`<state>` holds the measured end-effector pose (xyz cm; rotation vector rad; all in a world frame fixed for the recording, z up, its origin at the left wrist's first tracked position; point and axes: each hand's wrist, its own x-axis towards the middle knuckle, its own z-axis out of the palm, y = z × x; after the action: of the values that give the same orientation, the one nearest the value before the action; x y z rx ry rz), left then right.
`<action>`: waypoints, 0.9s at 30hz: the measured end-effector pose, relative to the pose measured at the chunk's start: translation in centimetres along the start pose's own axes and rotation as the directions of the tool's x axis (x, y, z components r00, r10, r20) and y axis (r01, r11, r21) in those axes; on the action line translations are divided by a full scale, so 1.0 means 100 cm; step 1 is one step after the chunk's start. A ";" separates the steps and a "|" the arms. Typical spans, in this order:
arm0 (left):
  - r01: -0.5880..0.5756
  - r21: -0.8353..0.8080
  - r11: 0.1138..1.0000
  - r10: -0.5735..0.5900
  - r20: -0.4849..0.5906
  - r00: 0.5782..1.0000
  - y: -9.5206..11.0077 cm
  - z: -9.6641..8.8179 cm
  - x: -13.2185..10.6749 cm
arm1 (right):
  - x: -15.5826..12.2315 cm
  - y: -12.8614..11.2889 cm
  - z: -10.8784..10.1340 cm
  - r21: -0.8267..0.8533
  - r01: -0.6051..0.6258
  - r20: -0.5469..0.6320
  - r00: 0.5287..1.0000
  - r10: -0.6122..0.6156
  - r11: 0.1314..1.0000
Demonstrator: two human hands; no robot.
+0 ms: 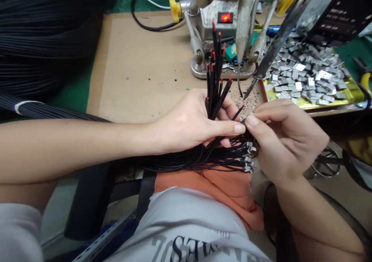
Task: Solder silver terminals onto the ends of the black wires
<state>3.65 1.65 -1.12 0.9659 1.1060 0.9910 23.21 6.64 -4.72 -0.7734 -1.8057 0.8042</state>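
Note:
My left hand (193, 122) is closed round a bundle of thin black wires (215, 78) with red stripped tips that stand up out of my fist. My right hand (283, 138) pinches one black wire at its end, thumb against my left thumb tip. Below both hands lies a sheaf of black wires (203, 159) ending in small metal terminals (250, 157), resting over an orange cloth (229, 188) on my lap.
A small bench machine (223, 18) with a lit red switch stands at the back on a cardboard sheet (136, 68). A gold tray (345, 95) of several metal terminals sits at right. A large coil of black wire (43, 41) fills the left.

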 end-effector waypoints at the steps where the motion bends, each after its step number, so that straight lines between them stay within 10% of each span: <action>1: 0.008 0.002 1.000 -0.008 -0.015 1.000 0.001 0.000 0.001 | 0.001 0.000 -0.003 -0.043 -0.017 -0.003 1.000 0.017 0.999; 5: 0.100 -0.046 0.994 -0.104 -0.112 0.988 0.005 0.002 0.006 | 0.013 0.005 -0.014 -0.146 -0.148 -0.050 0.989 0.142 0.978; 13: 0.163 -0.131 0.978 -0.192 -0.248 0.950 0.009 0.004 0.014 | 0.022 0.016 -0.008 0.261 -0.362 0.057 0.931 0.360 0.895; 27: 0.057 -0.082 0.995 -0.074 -0.226 0.971 0.003 0.000 0.013 | 0.024 0.015 0.002 0.469 -0.431 0.133 0.897 0.421 0.771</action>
<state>3.79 2.98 -1.11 0.7626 1.2748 1.1014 22.44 9.40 -4.77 -0.8417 -1.3521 1.5077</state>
